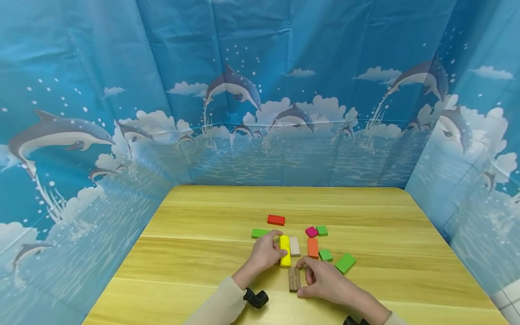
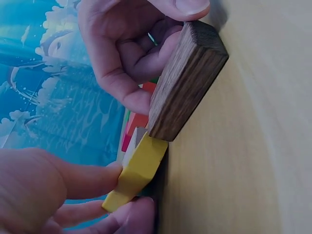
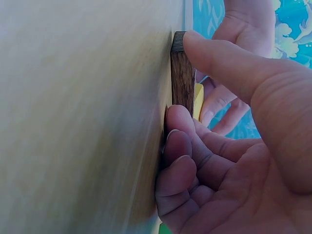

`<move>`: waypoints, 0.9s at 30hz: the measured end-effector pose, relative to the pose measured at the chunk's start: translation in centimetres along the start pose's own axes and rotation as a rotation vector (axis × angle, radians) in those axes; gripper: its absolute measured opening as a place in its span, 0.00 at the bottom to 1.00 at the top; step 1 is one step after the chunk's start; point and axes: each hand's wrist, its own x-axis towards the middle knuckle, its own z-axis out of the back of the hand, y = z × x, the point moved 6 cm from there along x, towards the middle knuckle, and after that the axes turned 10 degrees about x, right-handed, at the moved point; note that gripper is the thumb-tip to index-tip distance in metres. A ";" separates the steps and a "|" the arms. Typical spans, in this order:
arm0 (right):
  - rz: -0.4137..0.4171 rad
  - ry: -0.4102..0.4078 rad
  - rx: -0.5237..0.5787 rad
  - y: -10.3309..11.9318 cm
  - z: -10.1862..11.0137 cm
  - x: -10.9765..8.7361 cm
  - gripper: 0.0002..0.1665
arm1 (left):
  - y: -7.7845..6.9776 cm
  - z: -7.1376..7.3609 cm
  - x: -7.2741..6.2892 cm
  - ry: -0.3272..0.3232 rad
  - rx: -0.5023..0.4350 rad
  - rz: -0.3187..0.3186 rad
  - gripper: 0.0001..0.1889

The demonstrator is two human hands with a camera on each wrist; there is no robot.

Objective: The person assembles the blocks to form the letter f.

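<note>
My right grip (image 1: 327, 280) is narrowed on the dark brown block (image 1: 294, 280), thumb against its near end and a fingertip at its far end. The block lies at the near side of the small cluster on the worktop (image 1: 195, 253). My left grip (image 1: 264, 253) pinches the yellow block (image 1: 286, 246), which is just beyond it; the yellow block's near end comes up to the brown one's far end, though I can't tell whether they truly touch. The pale block (image 1: 294, 247) lies just beside the yellow one, with the orange block (image 1: 313, 248) a little further right.

The brown block looks like solid wood with a visible grain, so I judge it light, stiff and hard to damage, and not very slippery. Holding it by its two ends seems right: that leaves the long sides free and lets me turn it with small finger movements. The yellow one looks smooth and painted, perhaps slicker, so I would take its opposite faces with the finger pads and press lightly. Squeezing hard seems needless for either; a careless nudge could push the neighbouring blocks askew.
</note>
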 end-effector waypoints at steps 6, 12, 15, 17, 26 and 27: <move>0.001 -0.015 -0.003 -0.1 0.0 0.0 0.34 | -0.6 -0.6 0.1 0.036 0.109 -0.011 0.30; -0.005 -0.017 0.003 -0.3 0.0 0.0 0.33 | -1.1 -1.0 0.2 0.084 0.122 -0.036 0.34; -0.002 -0.018 -0.003 -0.3 0.0 0.1 0.34 | -1.2 -1.1 0.1 0.117 0.112 -0.047 0.38; -0.002 -0.018 -0.005 -0.3 0.0 0.1 0.34 | -1.3 -1.1 0.1 0.143 0.111 -0.049 0.41; -0.015 -0.030 -0.023 0.1 0.1 0.1 0.33 | -1.3 -1.3 -0.2 0.211 0.089 -0.047 0.47; -0.017 -0.030 -0.022 0.1 0.0 0.1 0.33 | -1.2 -1.4 -0.2 0.216 0.085 -0.047 0.47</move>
